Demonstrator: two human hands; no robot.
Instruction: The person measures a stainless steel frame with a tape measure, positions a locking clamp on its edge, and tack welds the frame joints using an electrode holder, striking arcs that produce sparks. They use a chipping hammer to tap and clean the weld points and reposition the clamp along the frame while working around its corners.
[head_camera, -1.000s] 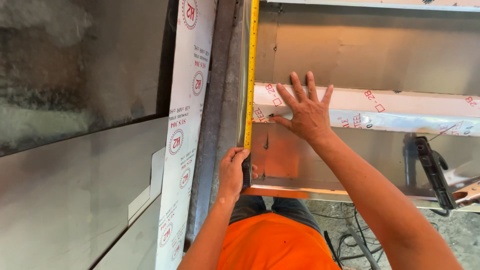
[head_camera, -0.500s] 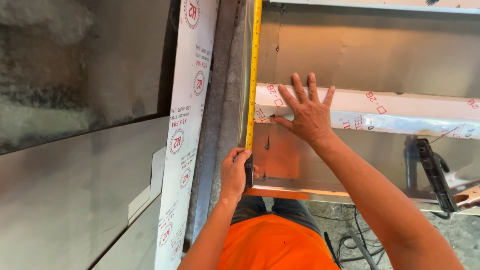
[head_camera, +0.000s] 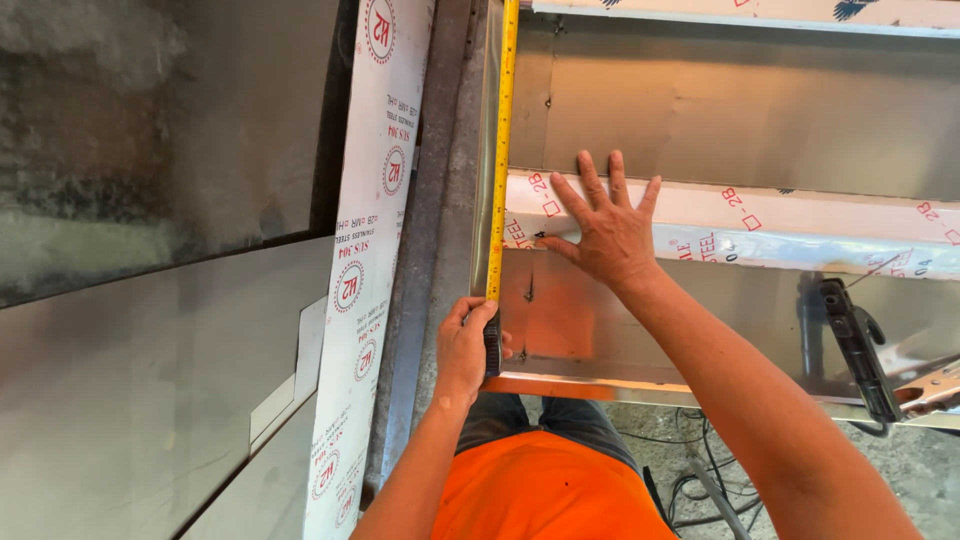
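Yellow tape (head_camera: 500, 150) run up the steel frame's (head_camera: 455, 200) edge, left hand (head_camera: 467, 345) closed round its black case (head_camera: 492, 345), right hand (head_camera: 605, 225) flat, fingers spread, on film-wrapped rail (head_camera: 800, 225), gripping nothing.

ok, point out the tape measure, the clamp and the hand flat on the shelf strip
tape measure (head_camera: 499, 150), head view, on the yellow blade
clamp (head_camera: 852, 345), head view, on its black arm
right hand (head_camera: 608, 232), head view, on the back of the hand
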